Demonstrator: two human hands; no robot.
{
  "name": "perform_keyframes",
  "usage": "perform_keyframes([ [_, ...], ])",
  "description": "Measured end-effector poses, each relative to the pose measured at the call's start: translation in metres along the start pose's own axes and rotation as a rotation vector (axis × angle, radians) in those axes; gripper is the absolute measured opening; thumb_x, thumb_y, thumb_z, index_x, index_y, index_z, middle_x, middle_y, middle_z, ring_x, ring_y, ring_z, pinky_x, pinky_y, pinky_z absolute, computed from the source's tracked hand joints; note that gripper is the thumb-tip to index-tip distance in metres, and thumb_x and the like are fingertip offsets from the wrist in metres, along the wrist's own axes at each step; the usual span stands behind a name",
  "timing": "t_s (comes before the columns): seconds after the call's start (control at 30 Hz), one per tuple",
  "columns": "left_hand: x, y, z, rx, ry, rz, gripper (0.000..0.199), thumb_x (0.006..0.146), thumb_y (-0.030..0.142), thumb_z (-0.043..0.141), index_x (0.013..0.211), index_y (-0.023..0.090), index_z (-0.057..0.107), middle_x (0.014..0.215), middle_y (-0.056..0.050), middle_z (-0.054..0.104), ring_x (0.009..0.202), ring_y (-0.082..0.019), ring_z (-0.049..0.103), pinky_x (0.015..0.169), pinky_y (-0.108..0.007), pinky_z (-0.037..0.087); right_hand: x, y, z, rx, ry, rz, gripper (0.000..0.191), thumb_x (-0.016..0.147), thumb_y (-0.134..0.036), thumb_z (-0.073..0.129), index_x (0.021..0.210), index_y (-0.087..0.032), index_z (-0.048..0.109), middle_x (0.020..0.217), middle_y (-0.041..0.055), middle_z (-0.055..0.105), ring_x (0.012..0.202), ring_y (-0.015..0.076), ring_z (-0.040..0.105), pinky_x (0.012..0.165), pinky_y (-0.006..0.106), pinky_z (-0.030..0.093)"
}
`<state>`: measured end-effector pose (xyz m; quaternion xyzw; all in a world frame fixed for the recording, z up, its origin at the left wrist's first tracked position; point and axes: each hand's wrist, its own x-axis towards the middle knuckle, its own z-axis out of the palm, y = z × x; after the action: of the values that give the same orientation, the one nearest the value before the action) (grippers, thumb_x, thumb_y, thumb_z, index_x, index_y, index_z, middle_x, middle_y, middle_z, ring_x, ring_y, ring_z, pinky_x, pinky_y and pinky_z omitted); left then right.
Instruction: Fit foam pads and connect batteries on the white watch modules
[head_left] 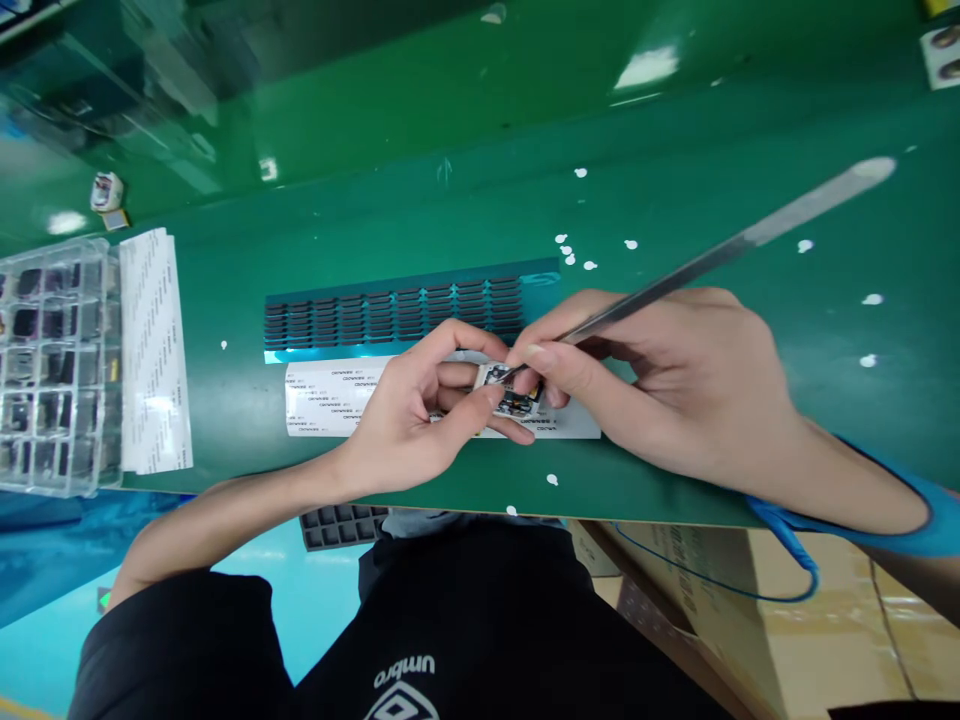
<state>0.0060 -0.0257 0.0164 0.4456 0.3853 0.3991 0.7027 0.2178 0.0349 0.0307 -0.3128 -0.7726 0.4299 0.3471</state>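
Note:
My left hand [427, 410] holds a small white-framed electronic part [517, 398] between thumb and fingers, above a printed white sheet [322, 400]. In my right hand [660, 380] is a long thin metal tool [675, 275], pinched near its lower end. The tool's tip is at the part, and my right fingertips are close against it, hiding some of it. Behind the hands lies a teal strip [540, 272] carrying rows of dark narrow pieces [390, 315].
Clear compartment trays [56, 370] and a stack of printed white sheets [157, 350] stand at the left. Small white tabs [590, 265] are scattered over the green table [450, 220]. A blue wrist strap [877, 500] with its cord circles my right wrist. Cardboard boxes [810, 620] are below the table edge.

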Motion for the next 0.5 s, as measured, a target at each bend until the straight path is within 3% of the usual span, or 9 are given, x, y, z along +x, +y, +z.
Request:
perform_keyframes([
  [0.13, 0.001, 0.003, 0.001, 0.029, 0.041, -0.014, 0.021, 0.103, 0.019, 0.076, 0.110, 0.021, 0.056, 0.100, -0.002, 0.083, 0.080, -0.022, 0.088, 0.071, -0.027, 0.074, -0.002, 0.005, 0.003, -0.116, -0.010, -0.226, 0.015, 0.113, -0.024, 0.066, 0.103, -0.027, 0.078, 0.099, -0.0007, 0.084, 0.075, 0.0164, 0.075, 0.063, 0.032, 0.054],
  [0.2, 0.001, 0.005, 0.000, 0.069, 0.067, -0.018, 0.024, 0.102, 0.022, 0.080, 0.108, 0.022, 0.056, 0.098, -0.001, 0.082, 0.078, -0.022, 0.088, 0.064, -0.024, 0.071, -0.003, 0.004, 0.002, -0.092, 0.020, -0.267, 0.016, 0.113, -0.021, 0.066, 0.104, -0.028, 0.078, 0.101, -0.0009, 0.084, 0.080, 0.0158, 0.077, 0.067, 0.032, 0.056],
  [0.3, -0.001, 0.008, -0.001, 0.152, 0.061, 0.018, 0.020, 0.107, 0.032, 0.076, 0.109, 0.021, 0.060, 0.084, 0.001, 0.078, 0.077, -0.022, 0.088, 0.061, -0.023, 0.067, 0.001, 0.003, -0.006, -0.061, 0.185, -0.168, 0.022, 0.115, -0.024, 0.061, 0.100, -0.029, 0.078, 0.096, 0.0002, 0.082, 0.071, 0.0144, 0.074, 0.065, 0.034, 0.055],
  [0.37, -0.002, 0.009, -0.002, 0.222, 0.046, 0.069, 0.019, 0.110, 0.036, 0.072, 0.116, 0.020, 0.064, 0.080, 0.001, 0.078, 0.076, -0.021, 0.087, 0.067, -0.024, 0.069, 0.007, 0.008, -0.015, -0.080, 0.294, -0.082, 0.024, 0.116, -0.030, 0.062, 0.097, -0.030, 0.078, 0.098, 0.0020, 0.081, 0.070, 0.0147, 0.072, 0.064, 0.035, 0.054],
  [0.43, -0.003, 0.009, -0.002, 0.304, 0.044, 0.139, 0.020, 0.110, 0.035, 0.072, 0.120, 0.018, 0.070, 0.090, -0.003, 0.084, 0.079, -0.020, 0.087, 0.074, -0.026, 0.069, 0.014, 0.019, -0.023, -0.144, 0.297, -0.053, 0.026, 0.115, -0.036, 0.064, 0.094, -0.029, 0.078, 0.105, 0.0038, 0.082, 0.079, 0.0164, 0.074, 0.064, 0.035, 0.054],
  [0.5, -0.002, 0.009, -0.003, 0.415, 0.048, 0.229, 0.018, 0.110, 0.033, 0.072, 0.118, 0.018, 0.076, 0.104, -0.007, 0.087, 0.083, -0.019, 0.086, 0.074, -0.026, 0.067, 0.021, 0.034, -0.029, -0.229, 0.198, -0.083, 0.031, 0.115, -0.042, 0.065, 0.091, -0.028, 0.077, 0.109, 0.0045, 0.084, 0.087, 0.0178, 0.076, 0.064, 0.034, 0.052],
])
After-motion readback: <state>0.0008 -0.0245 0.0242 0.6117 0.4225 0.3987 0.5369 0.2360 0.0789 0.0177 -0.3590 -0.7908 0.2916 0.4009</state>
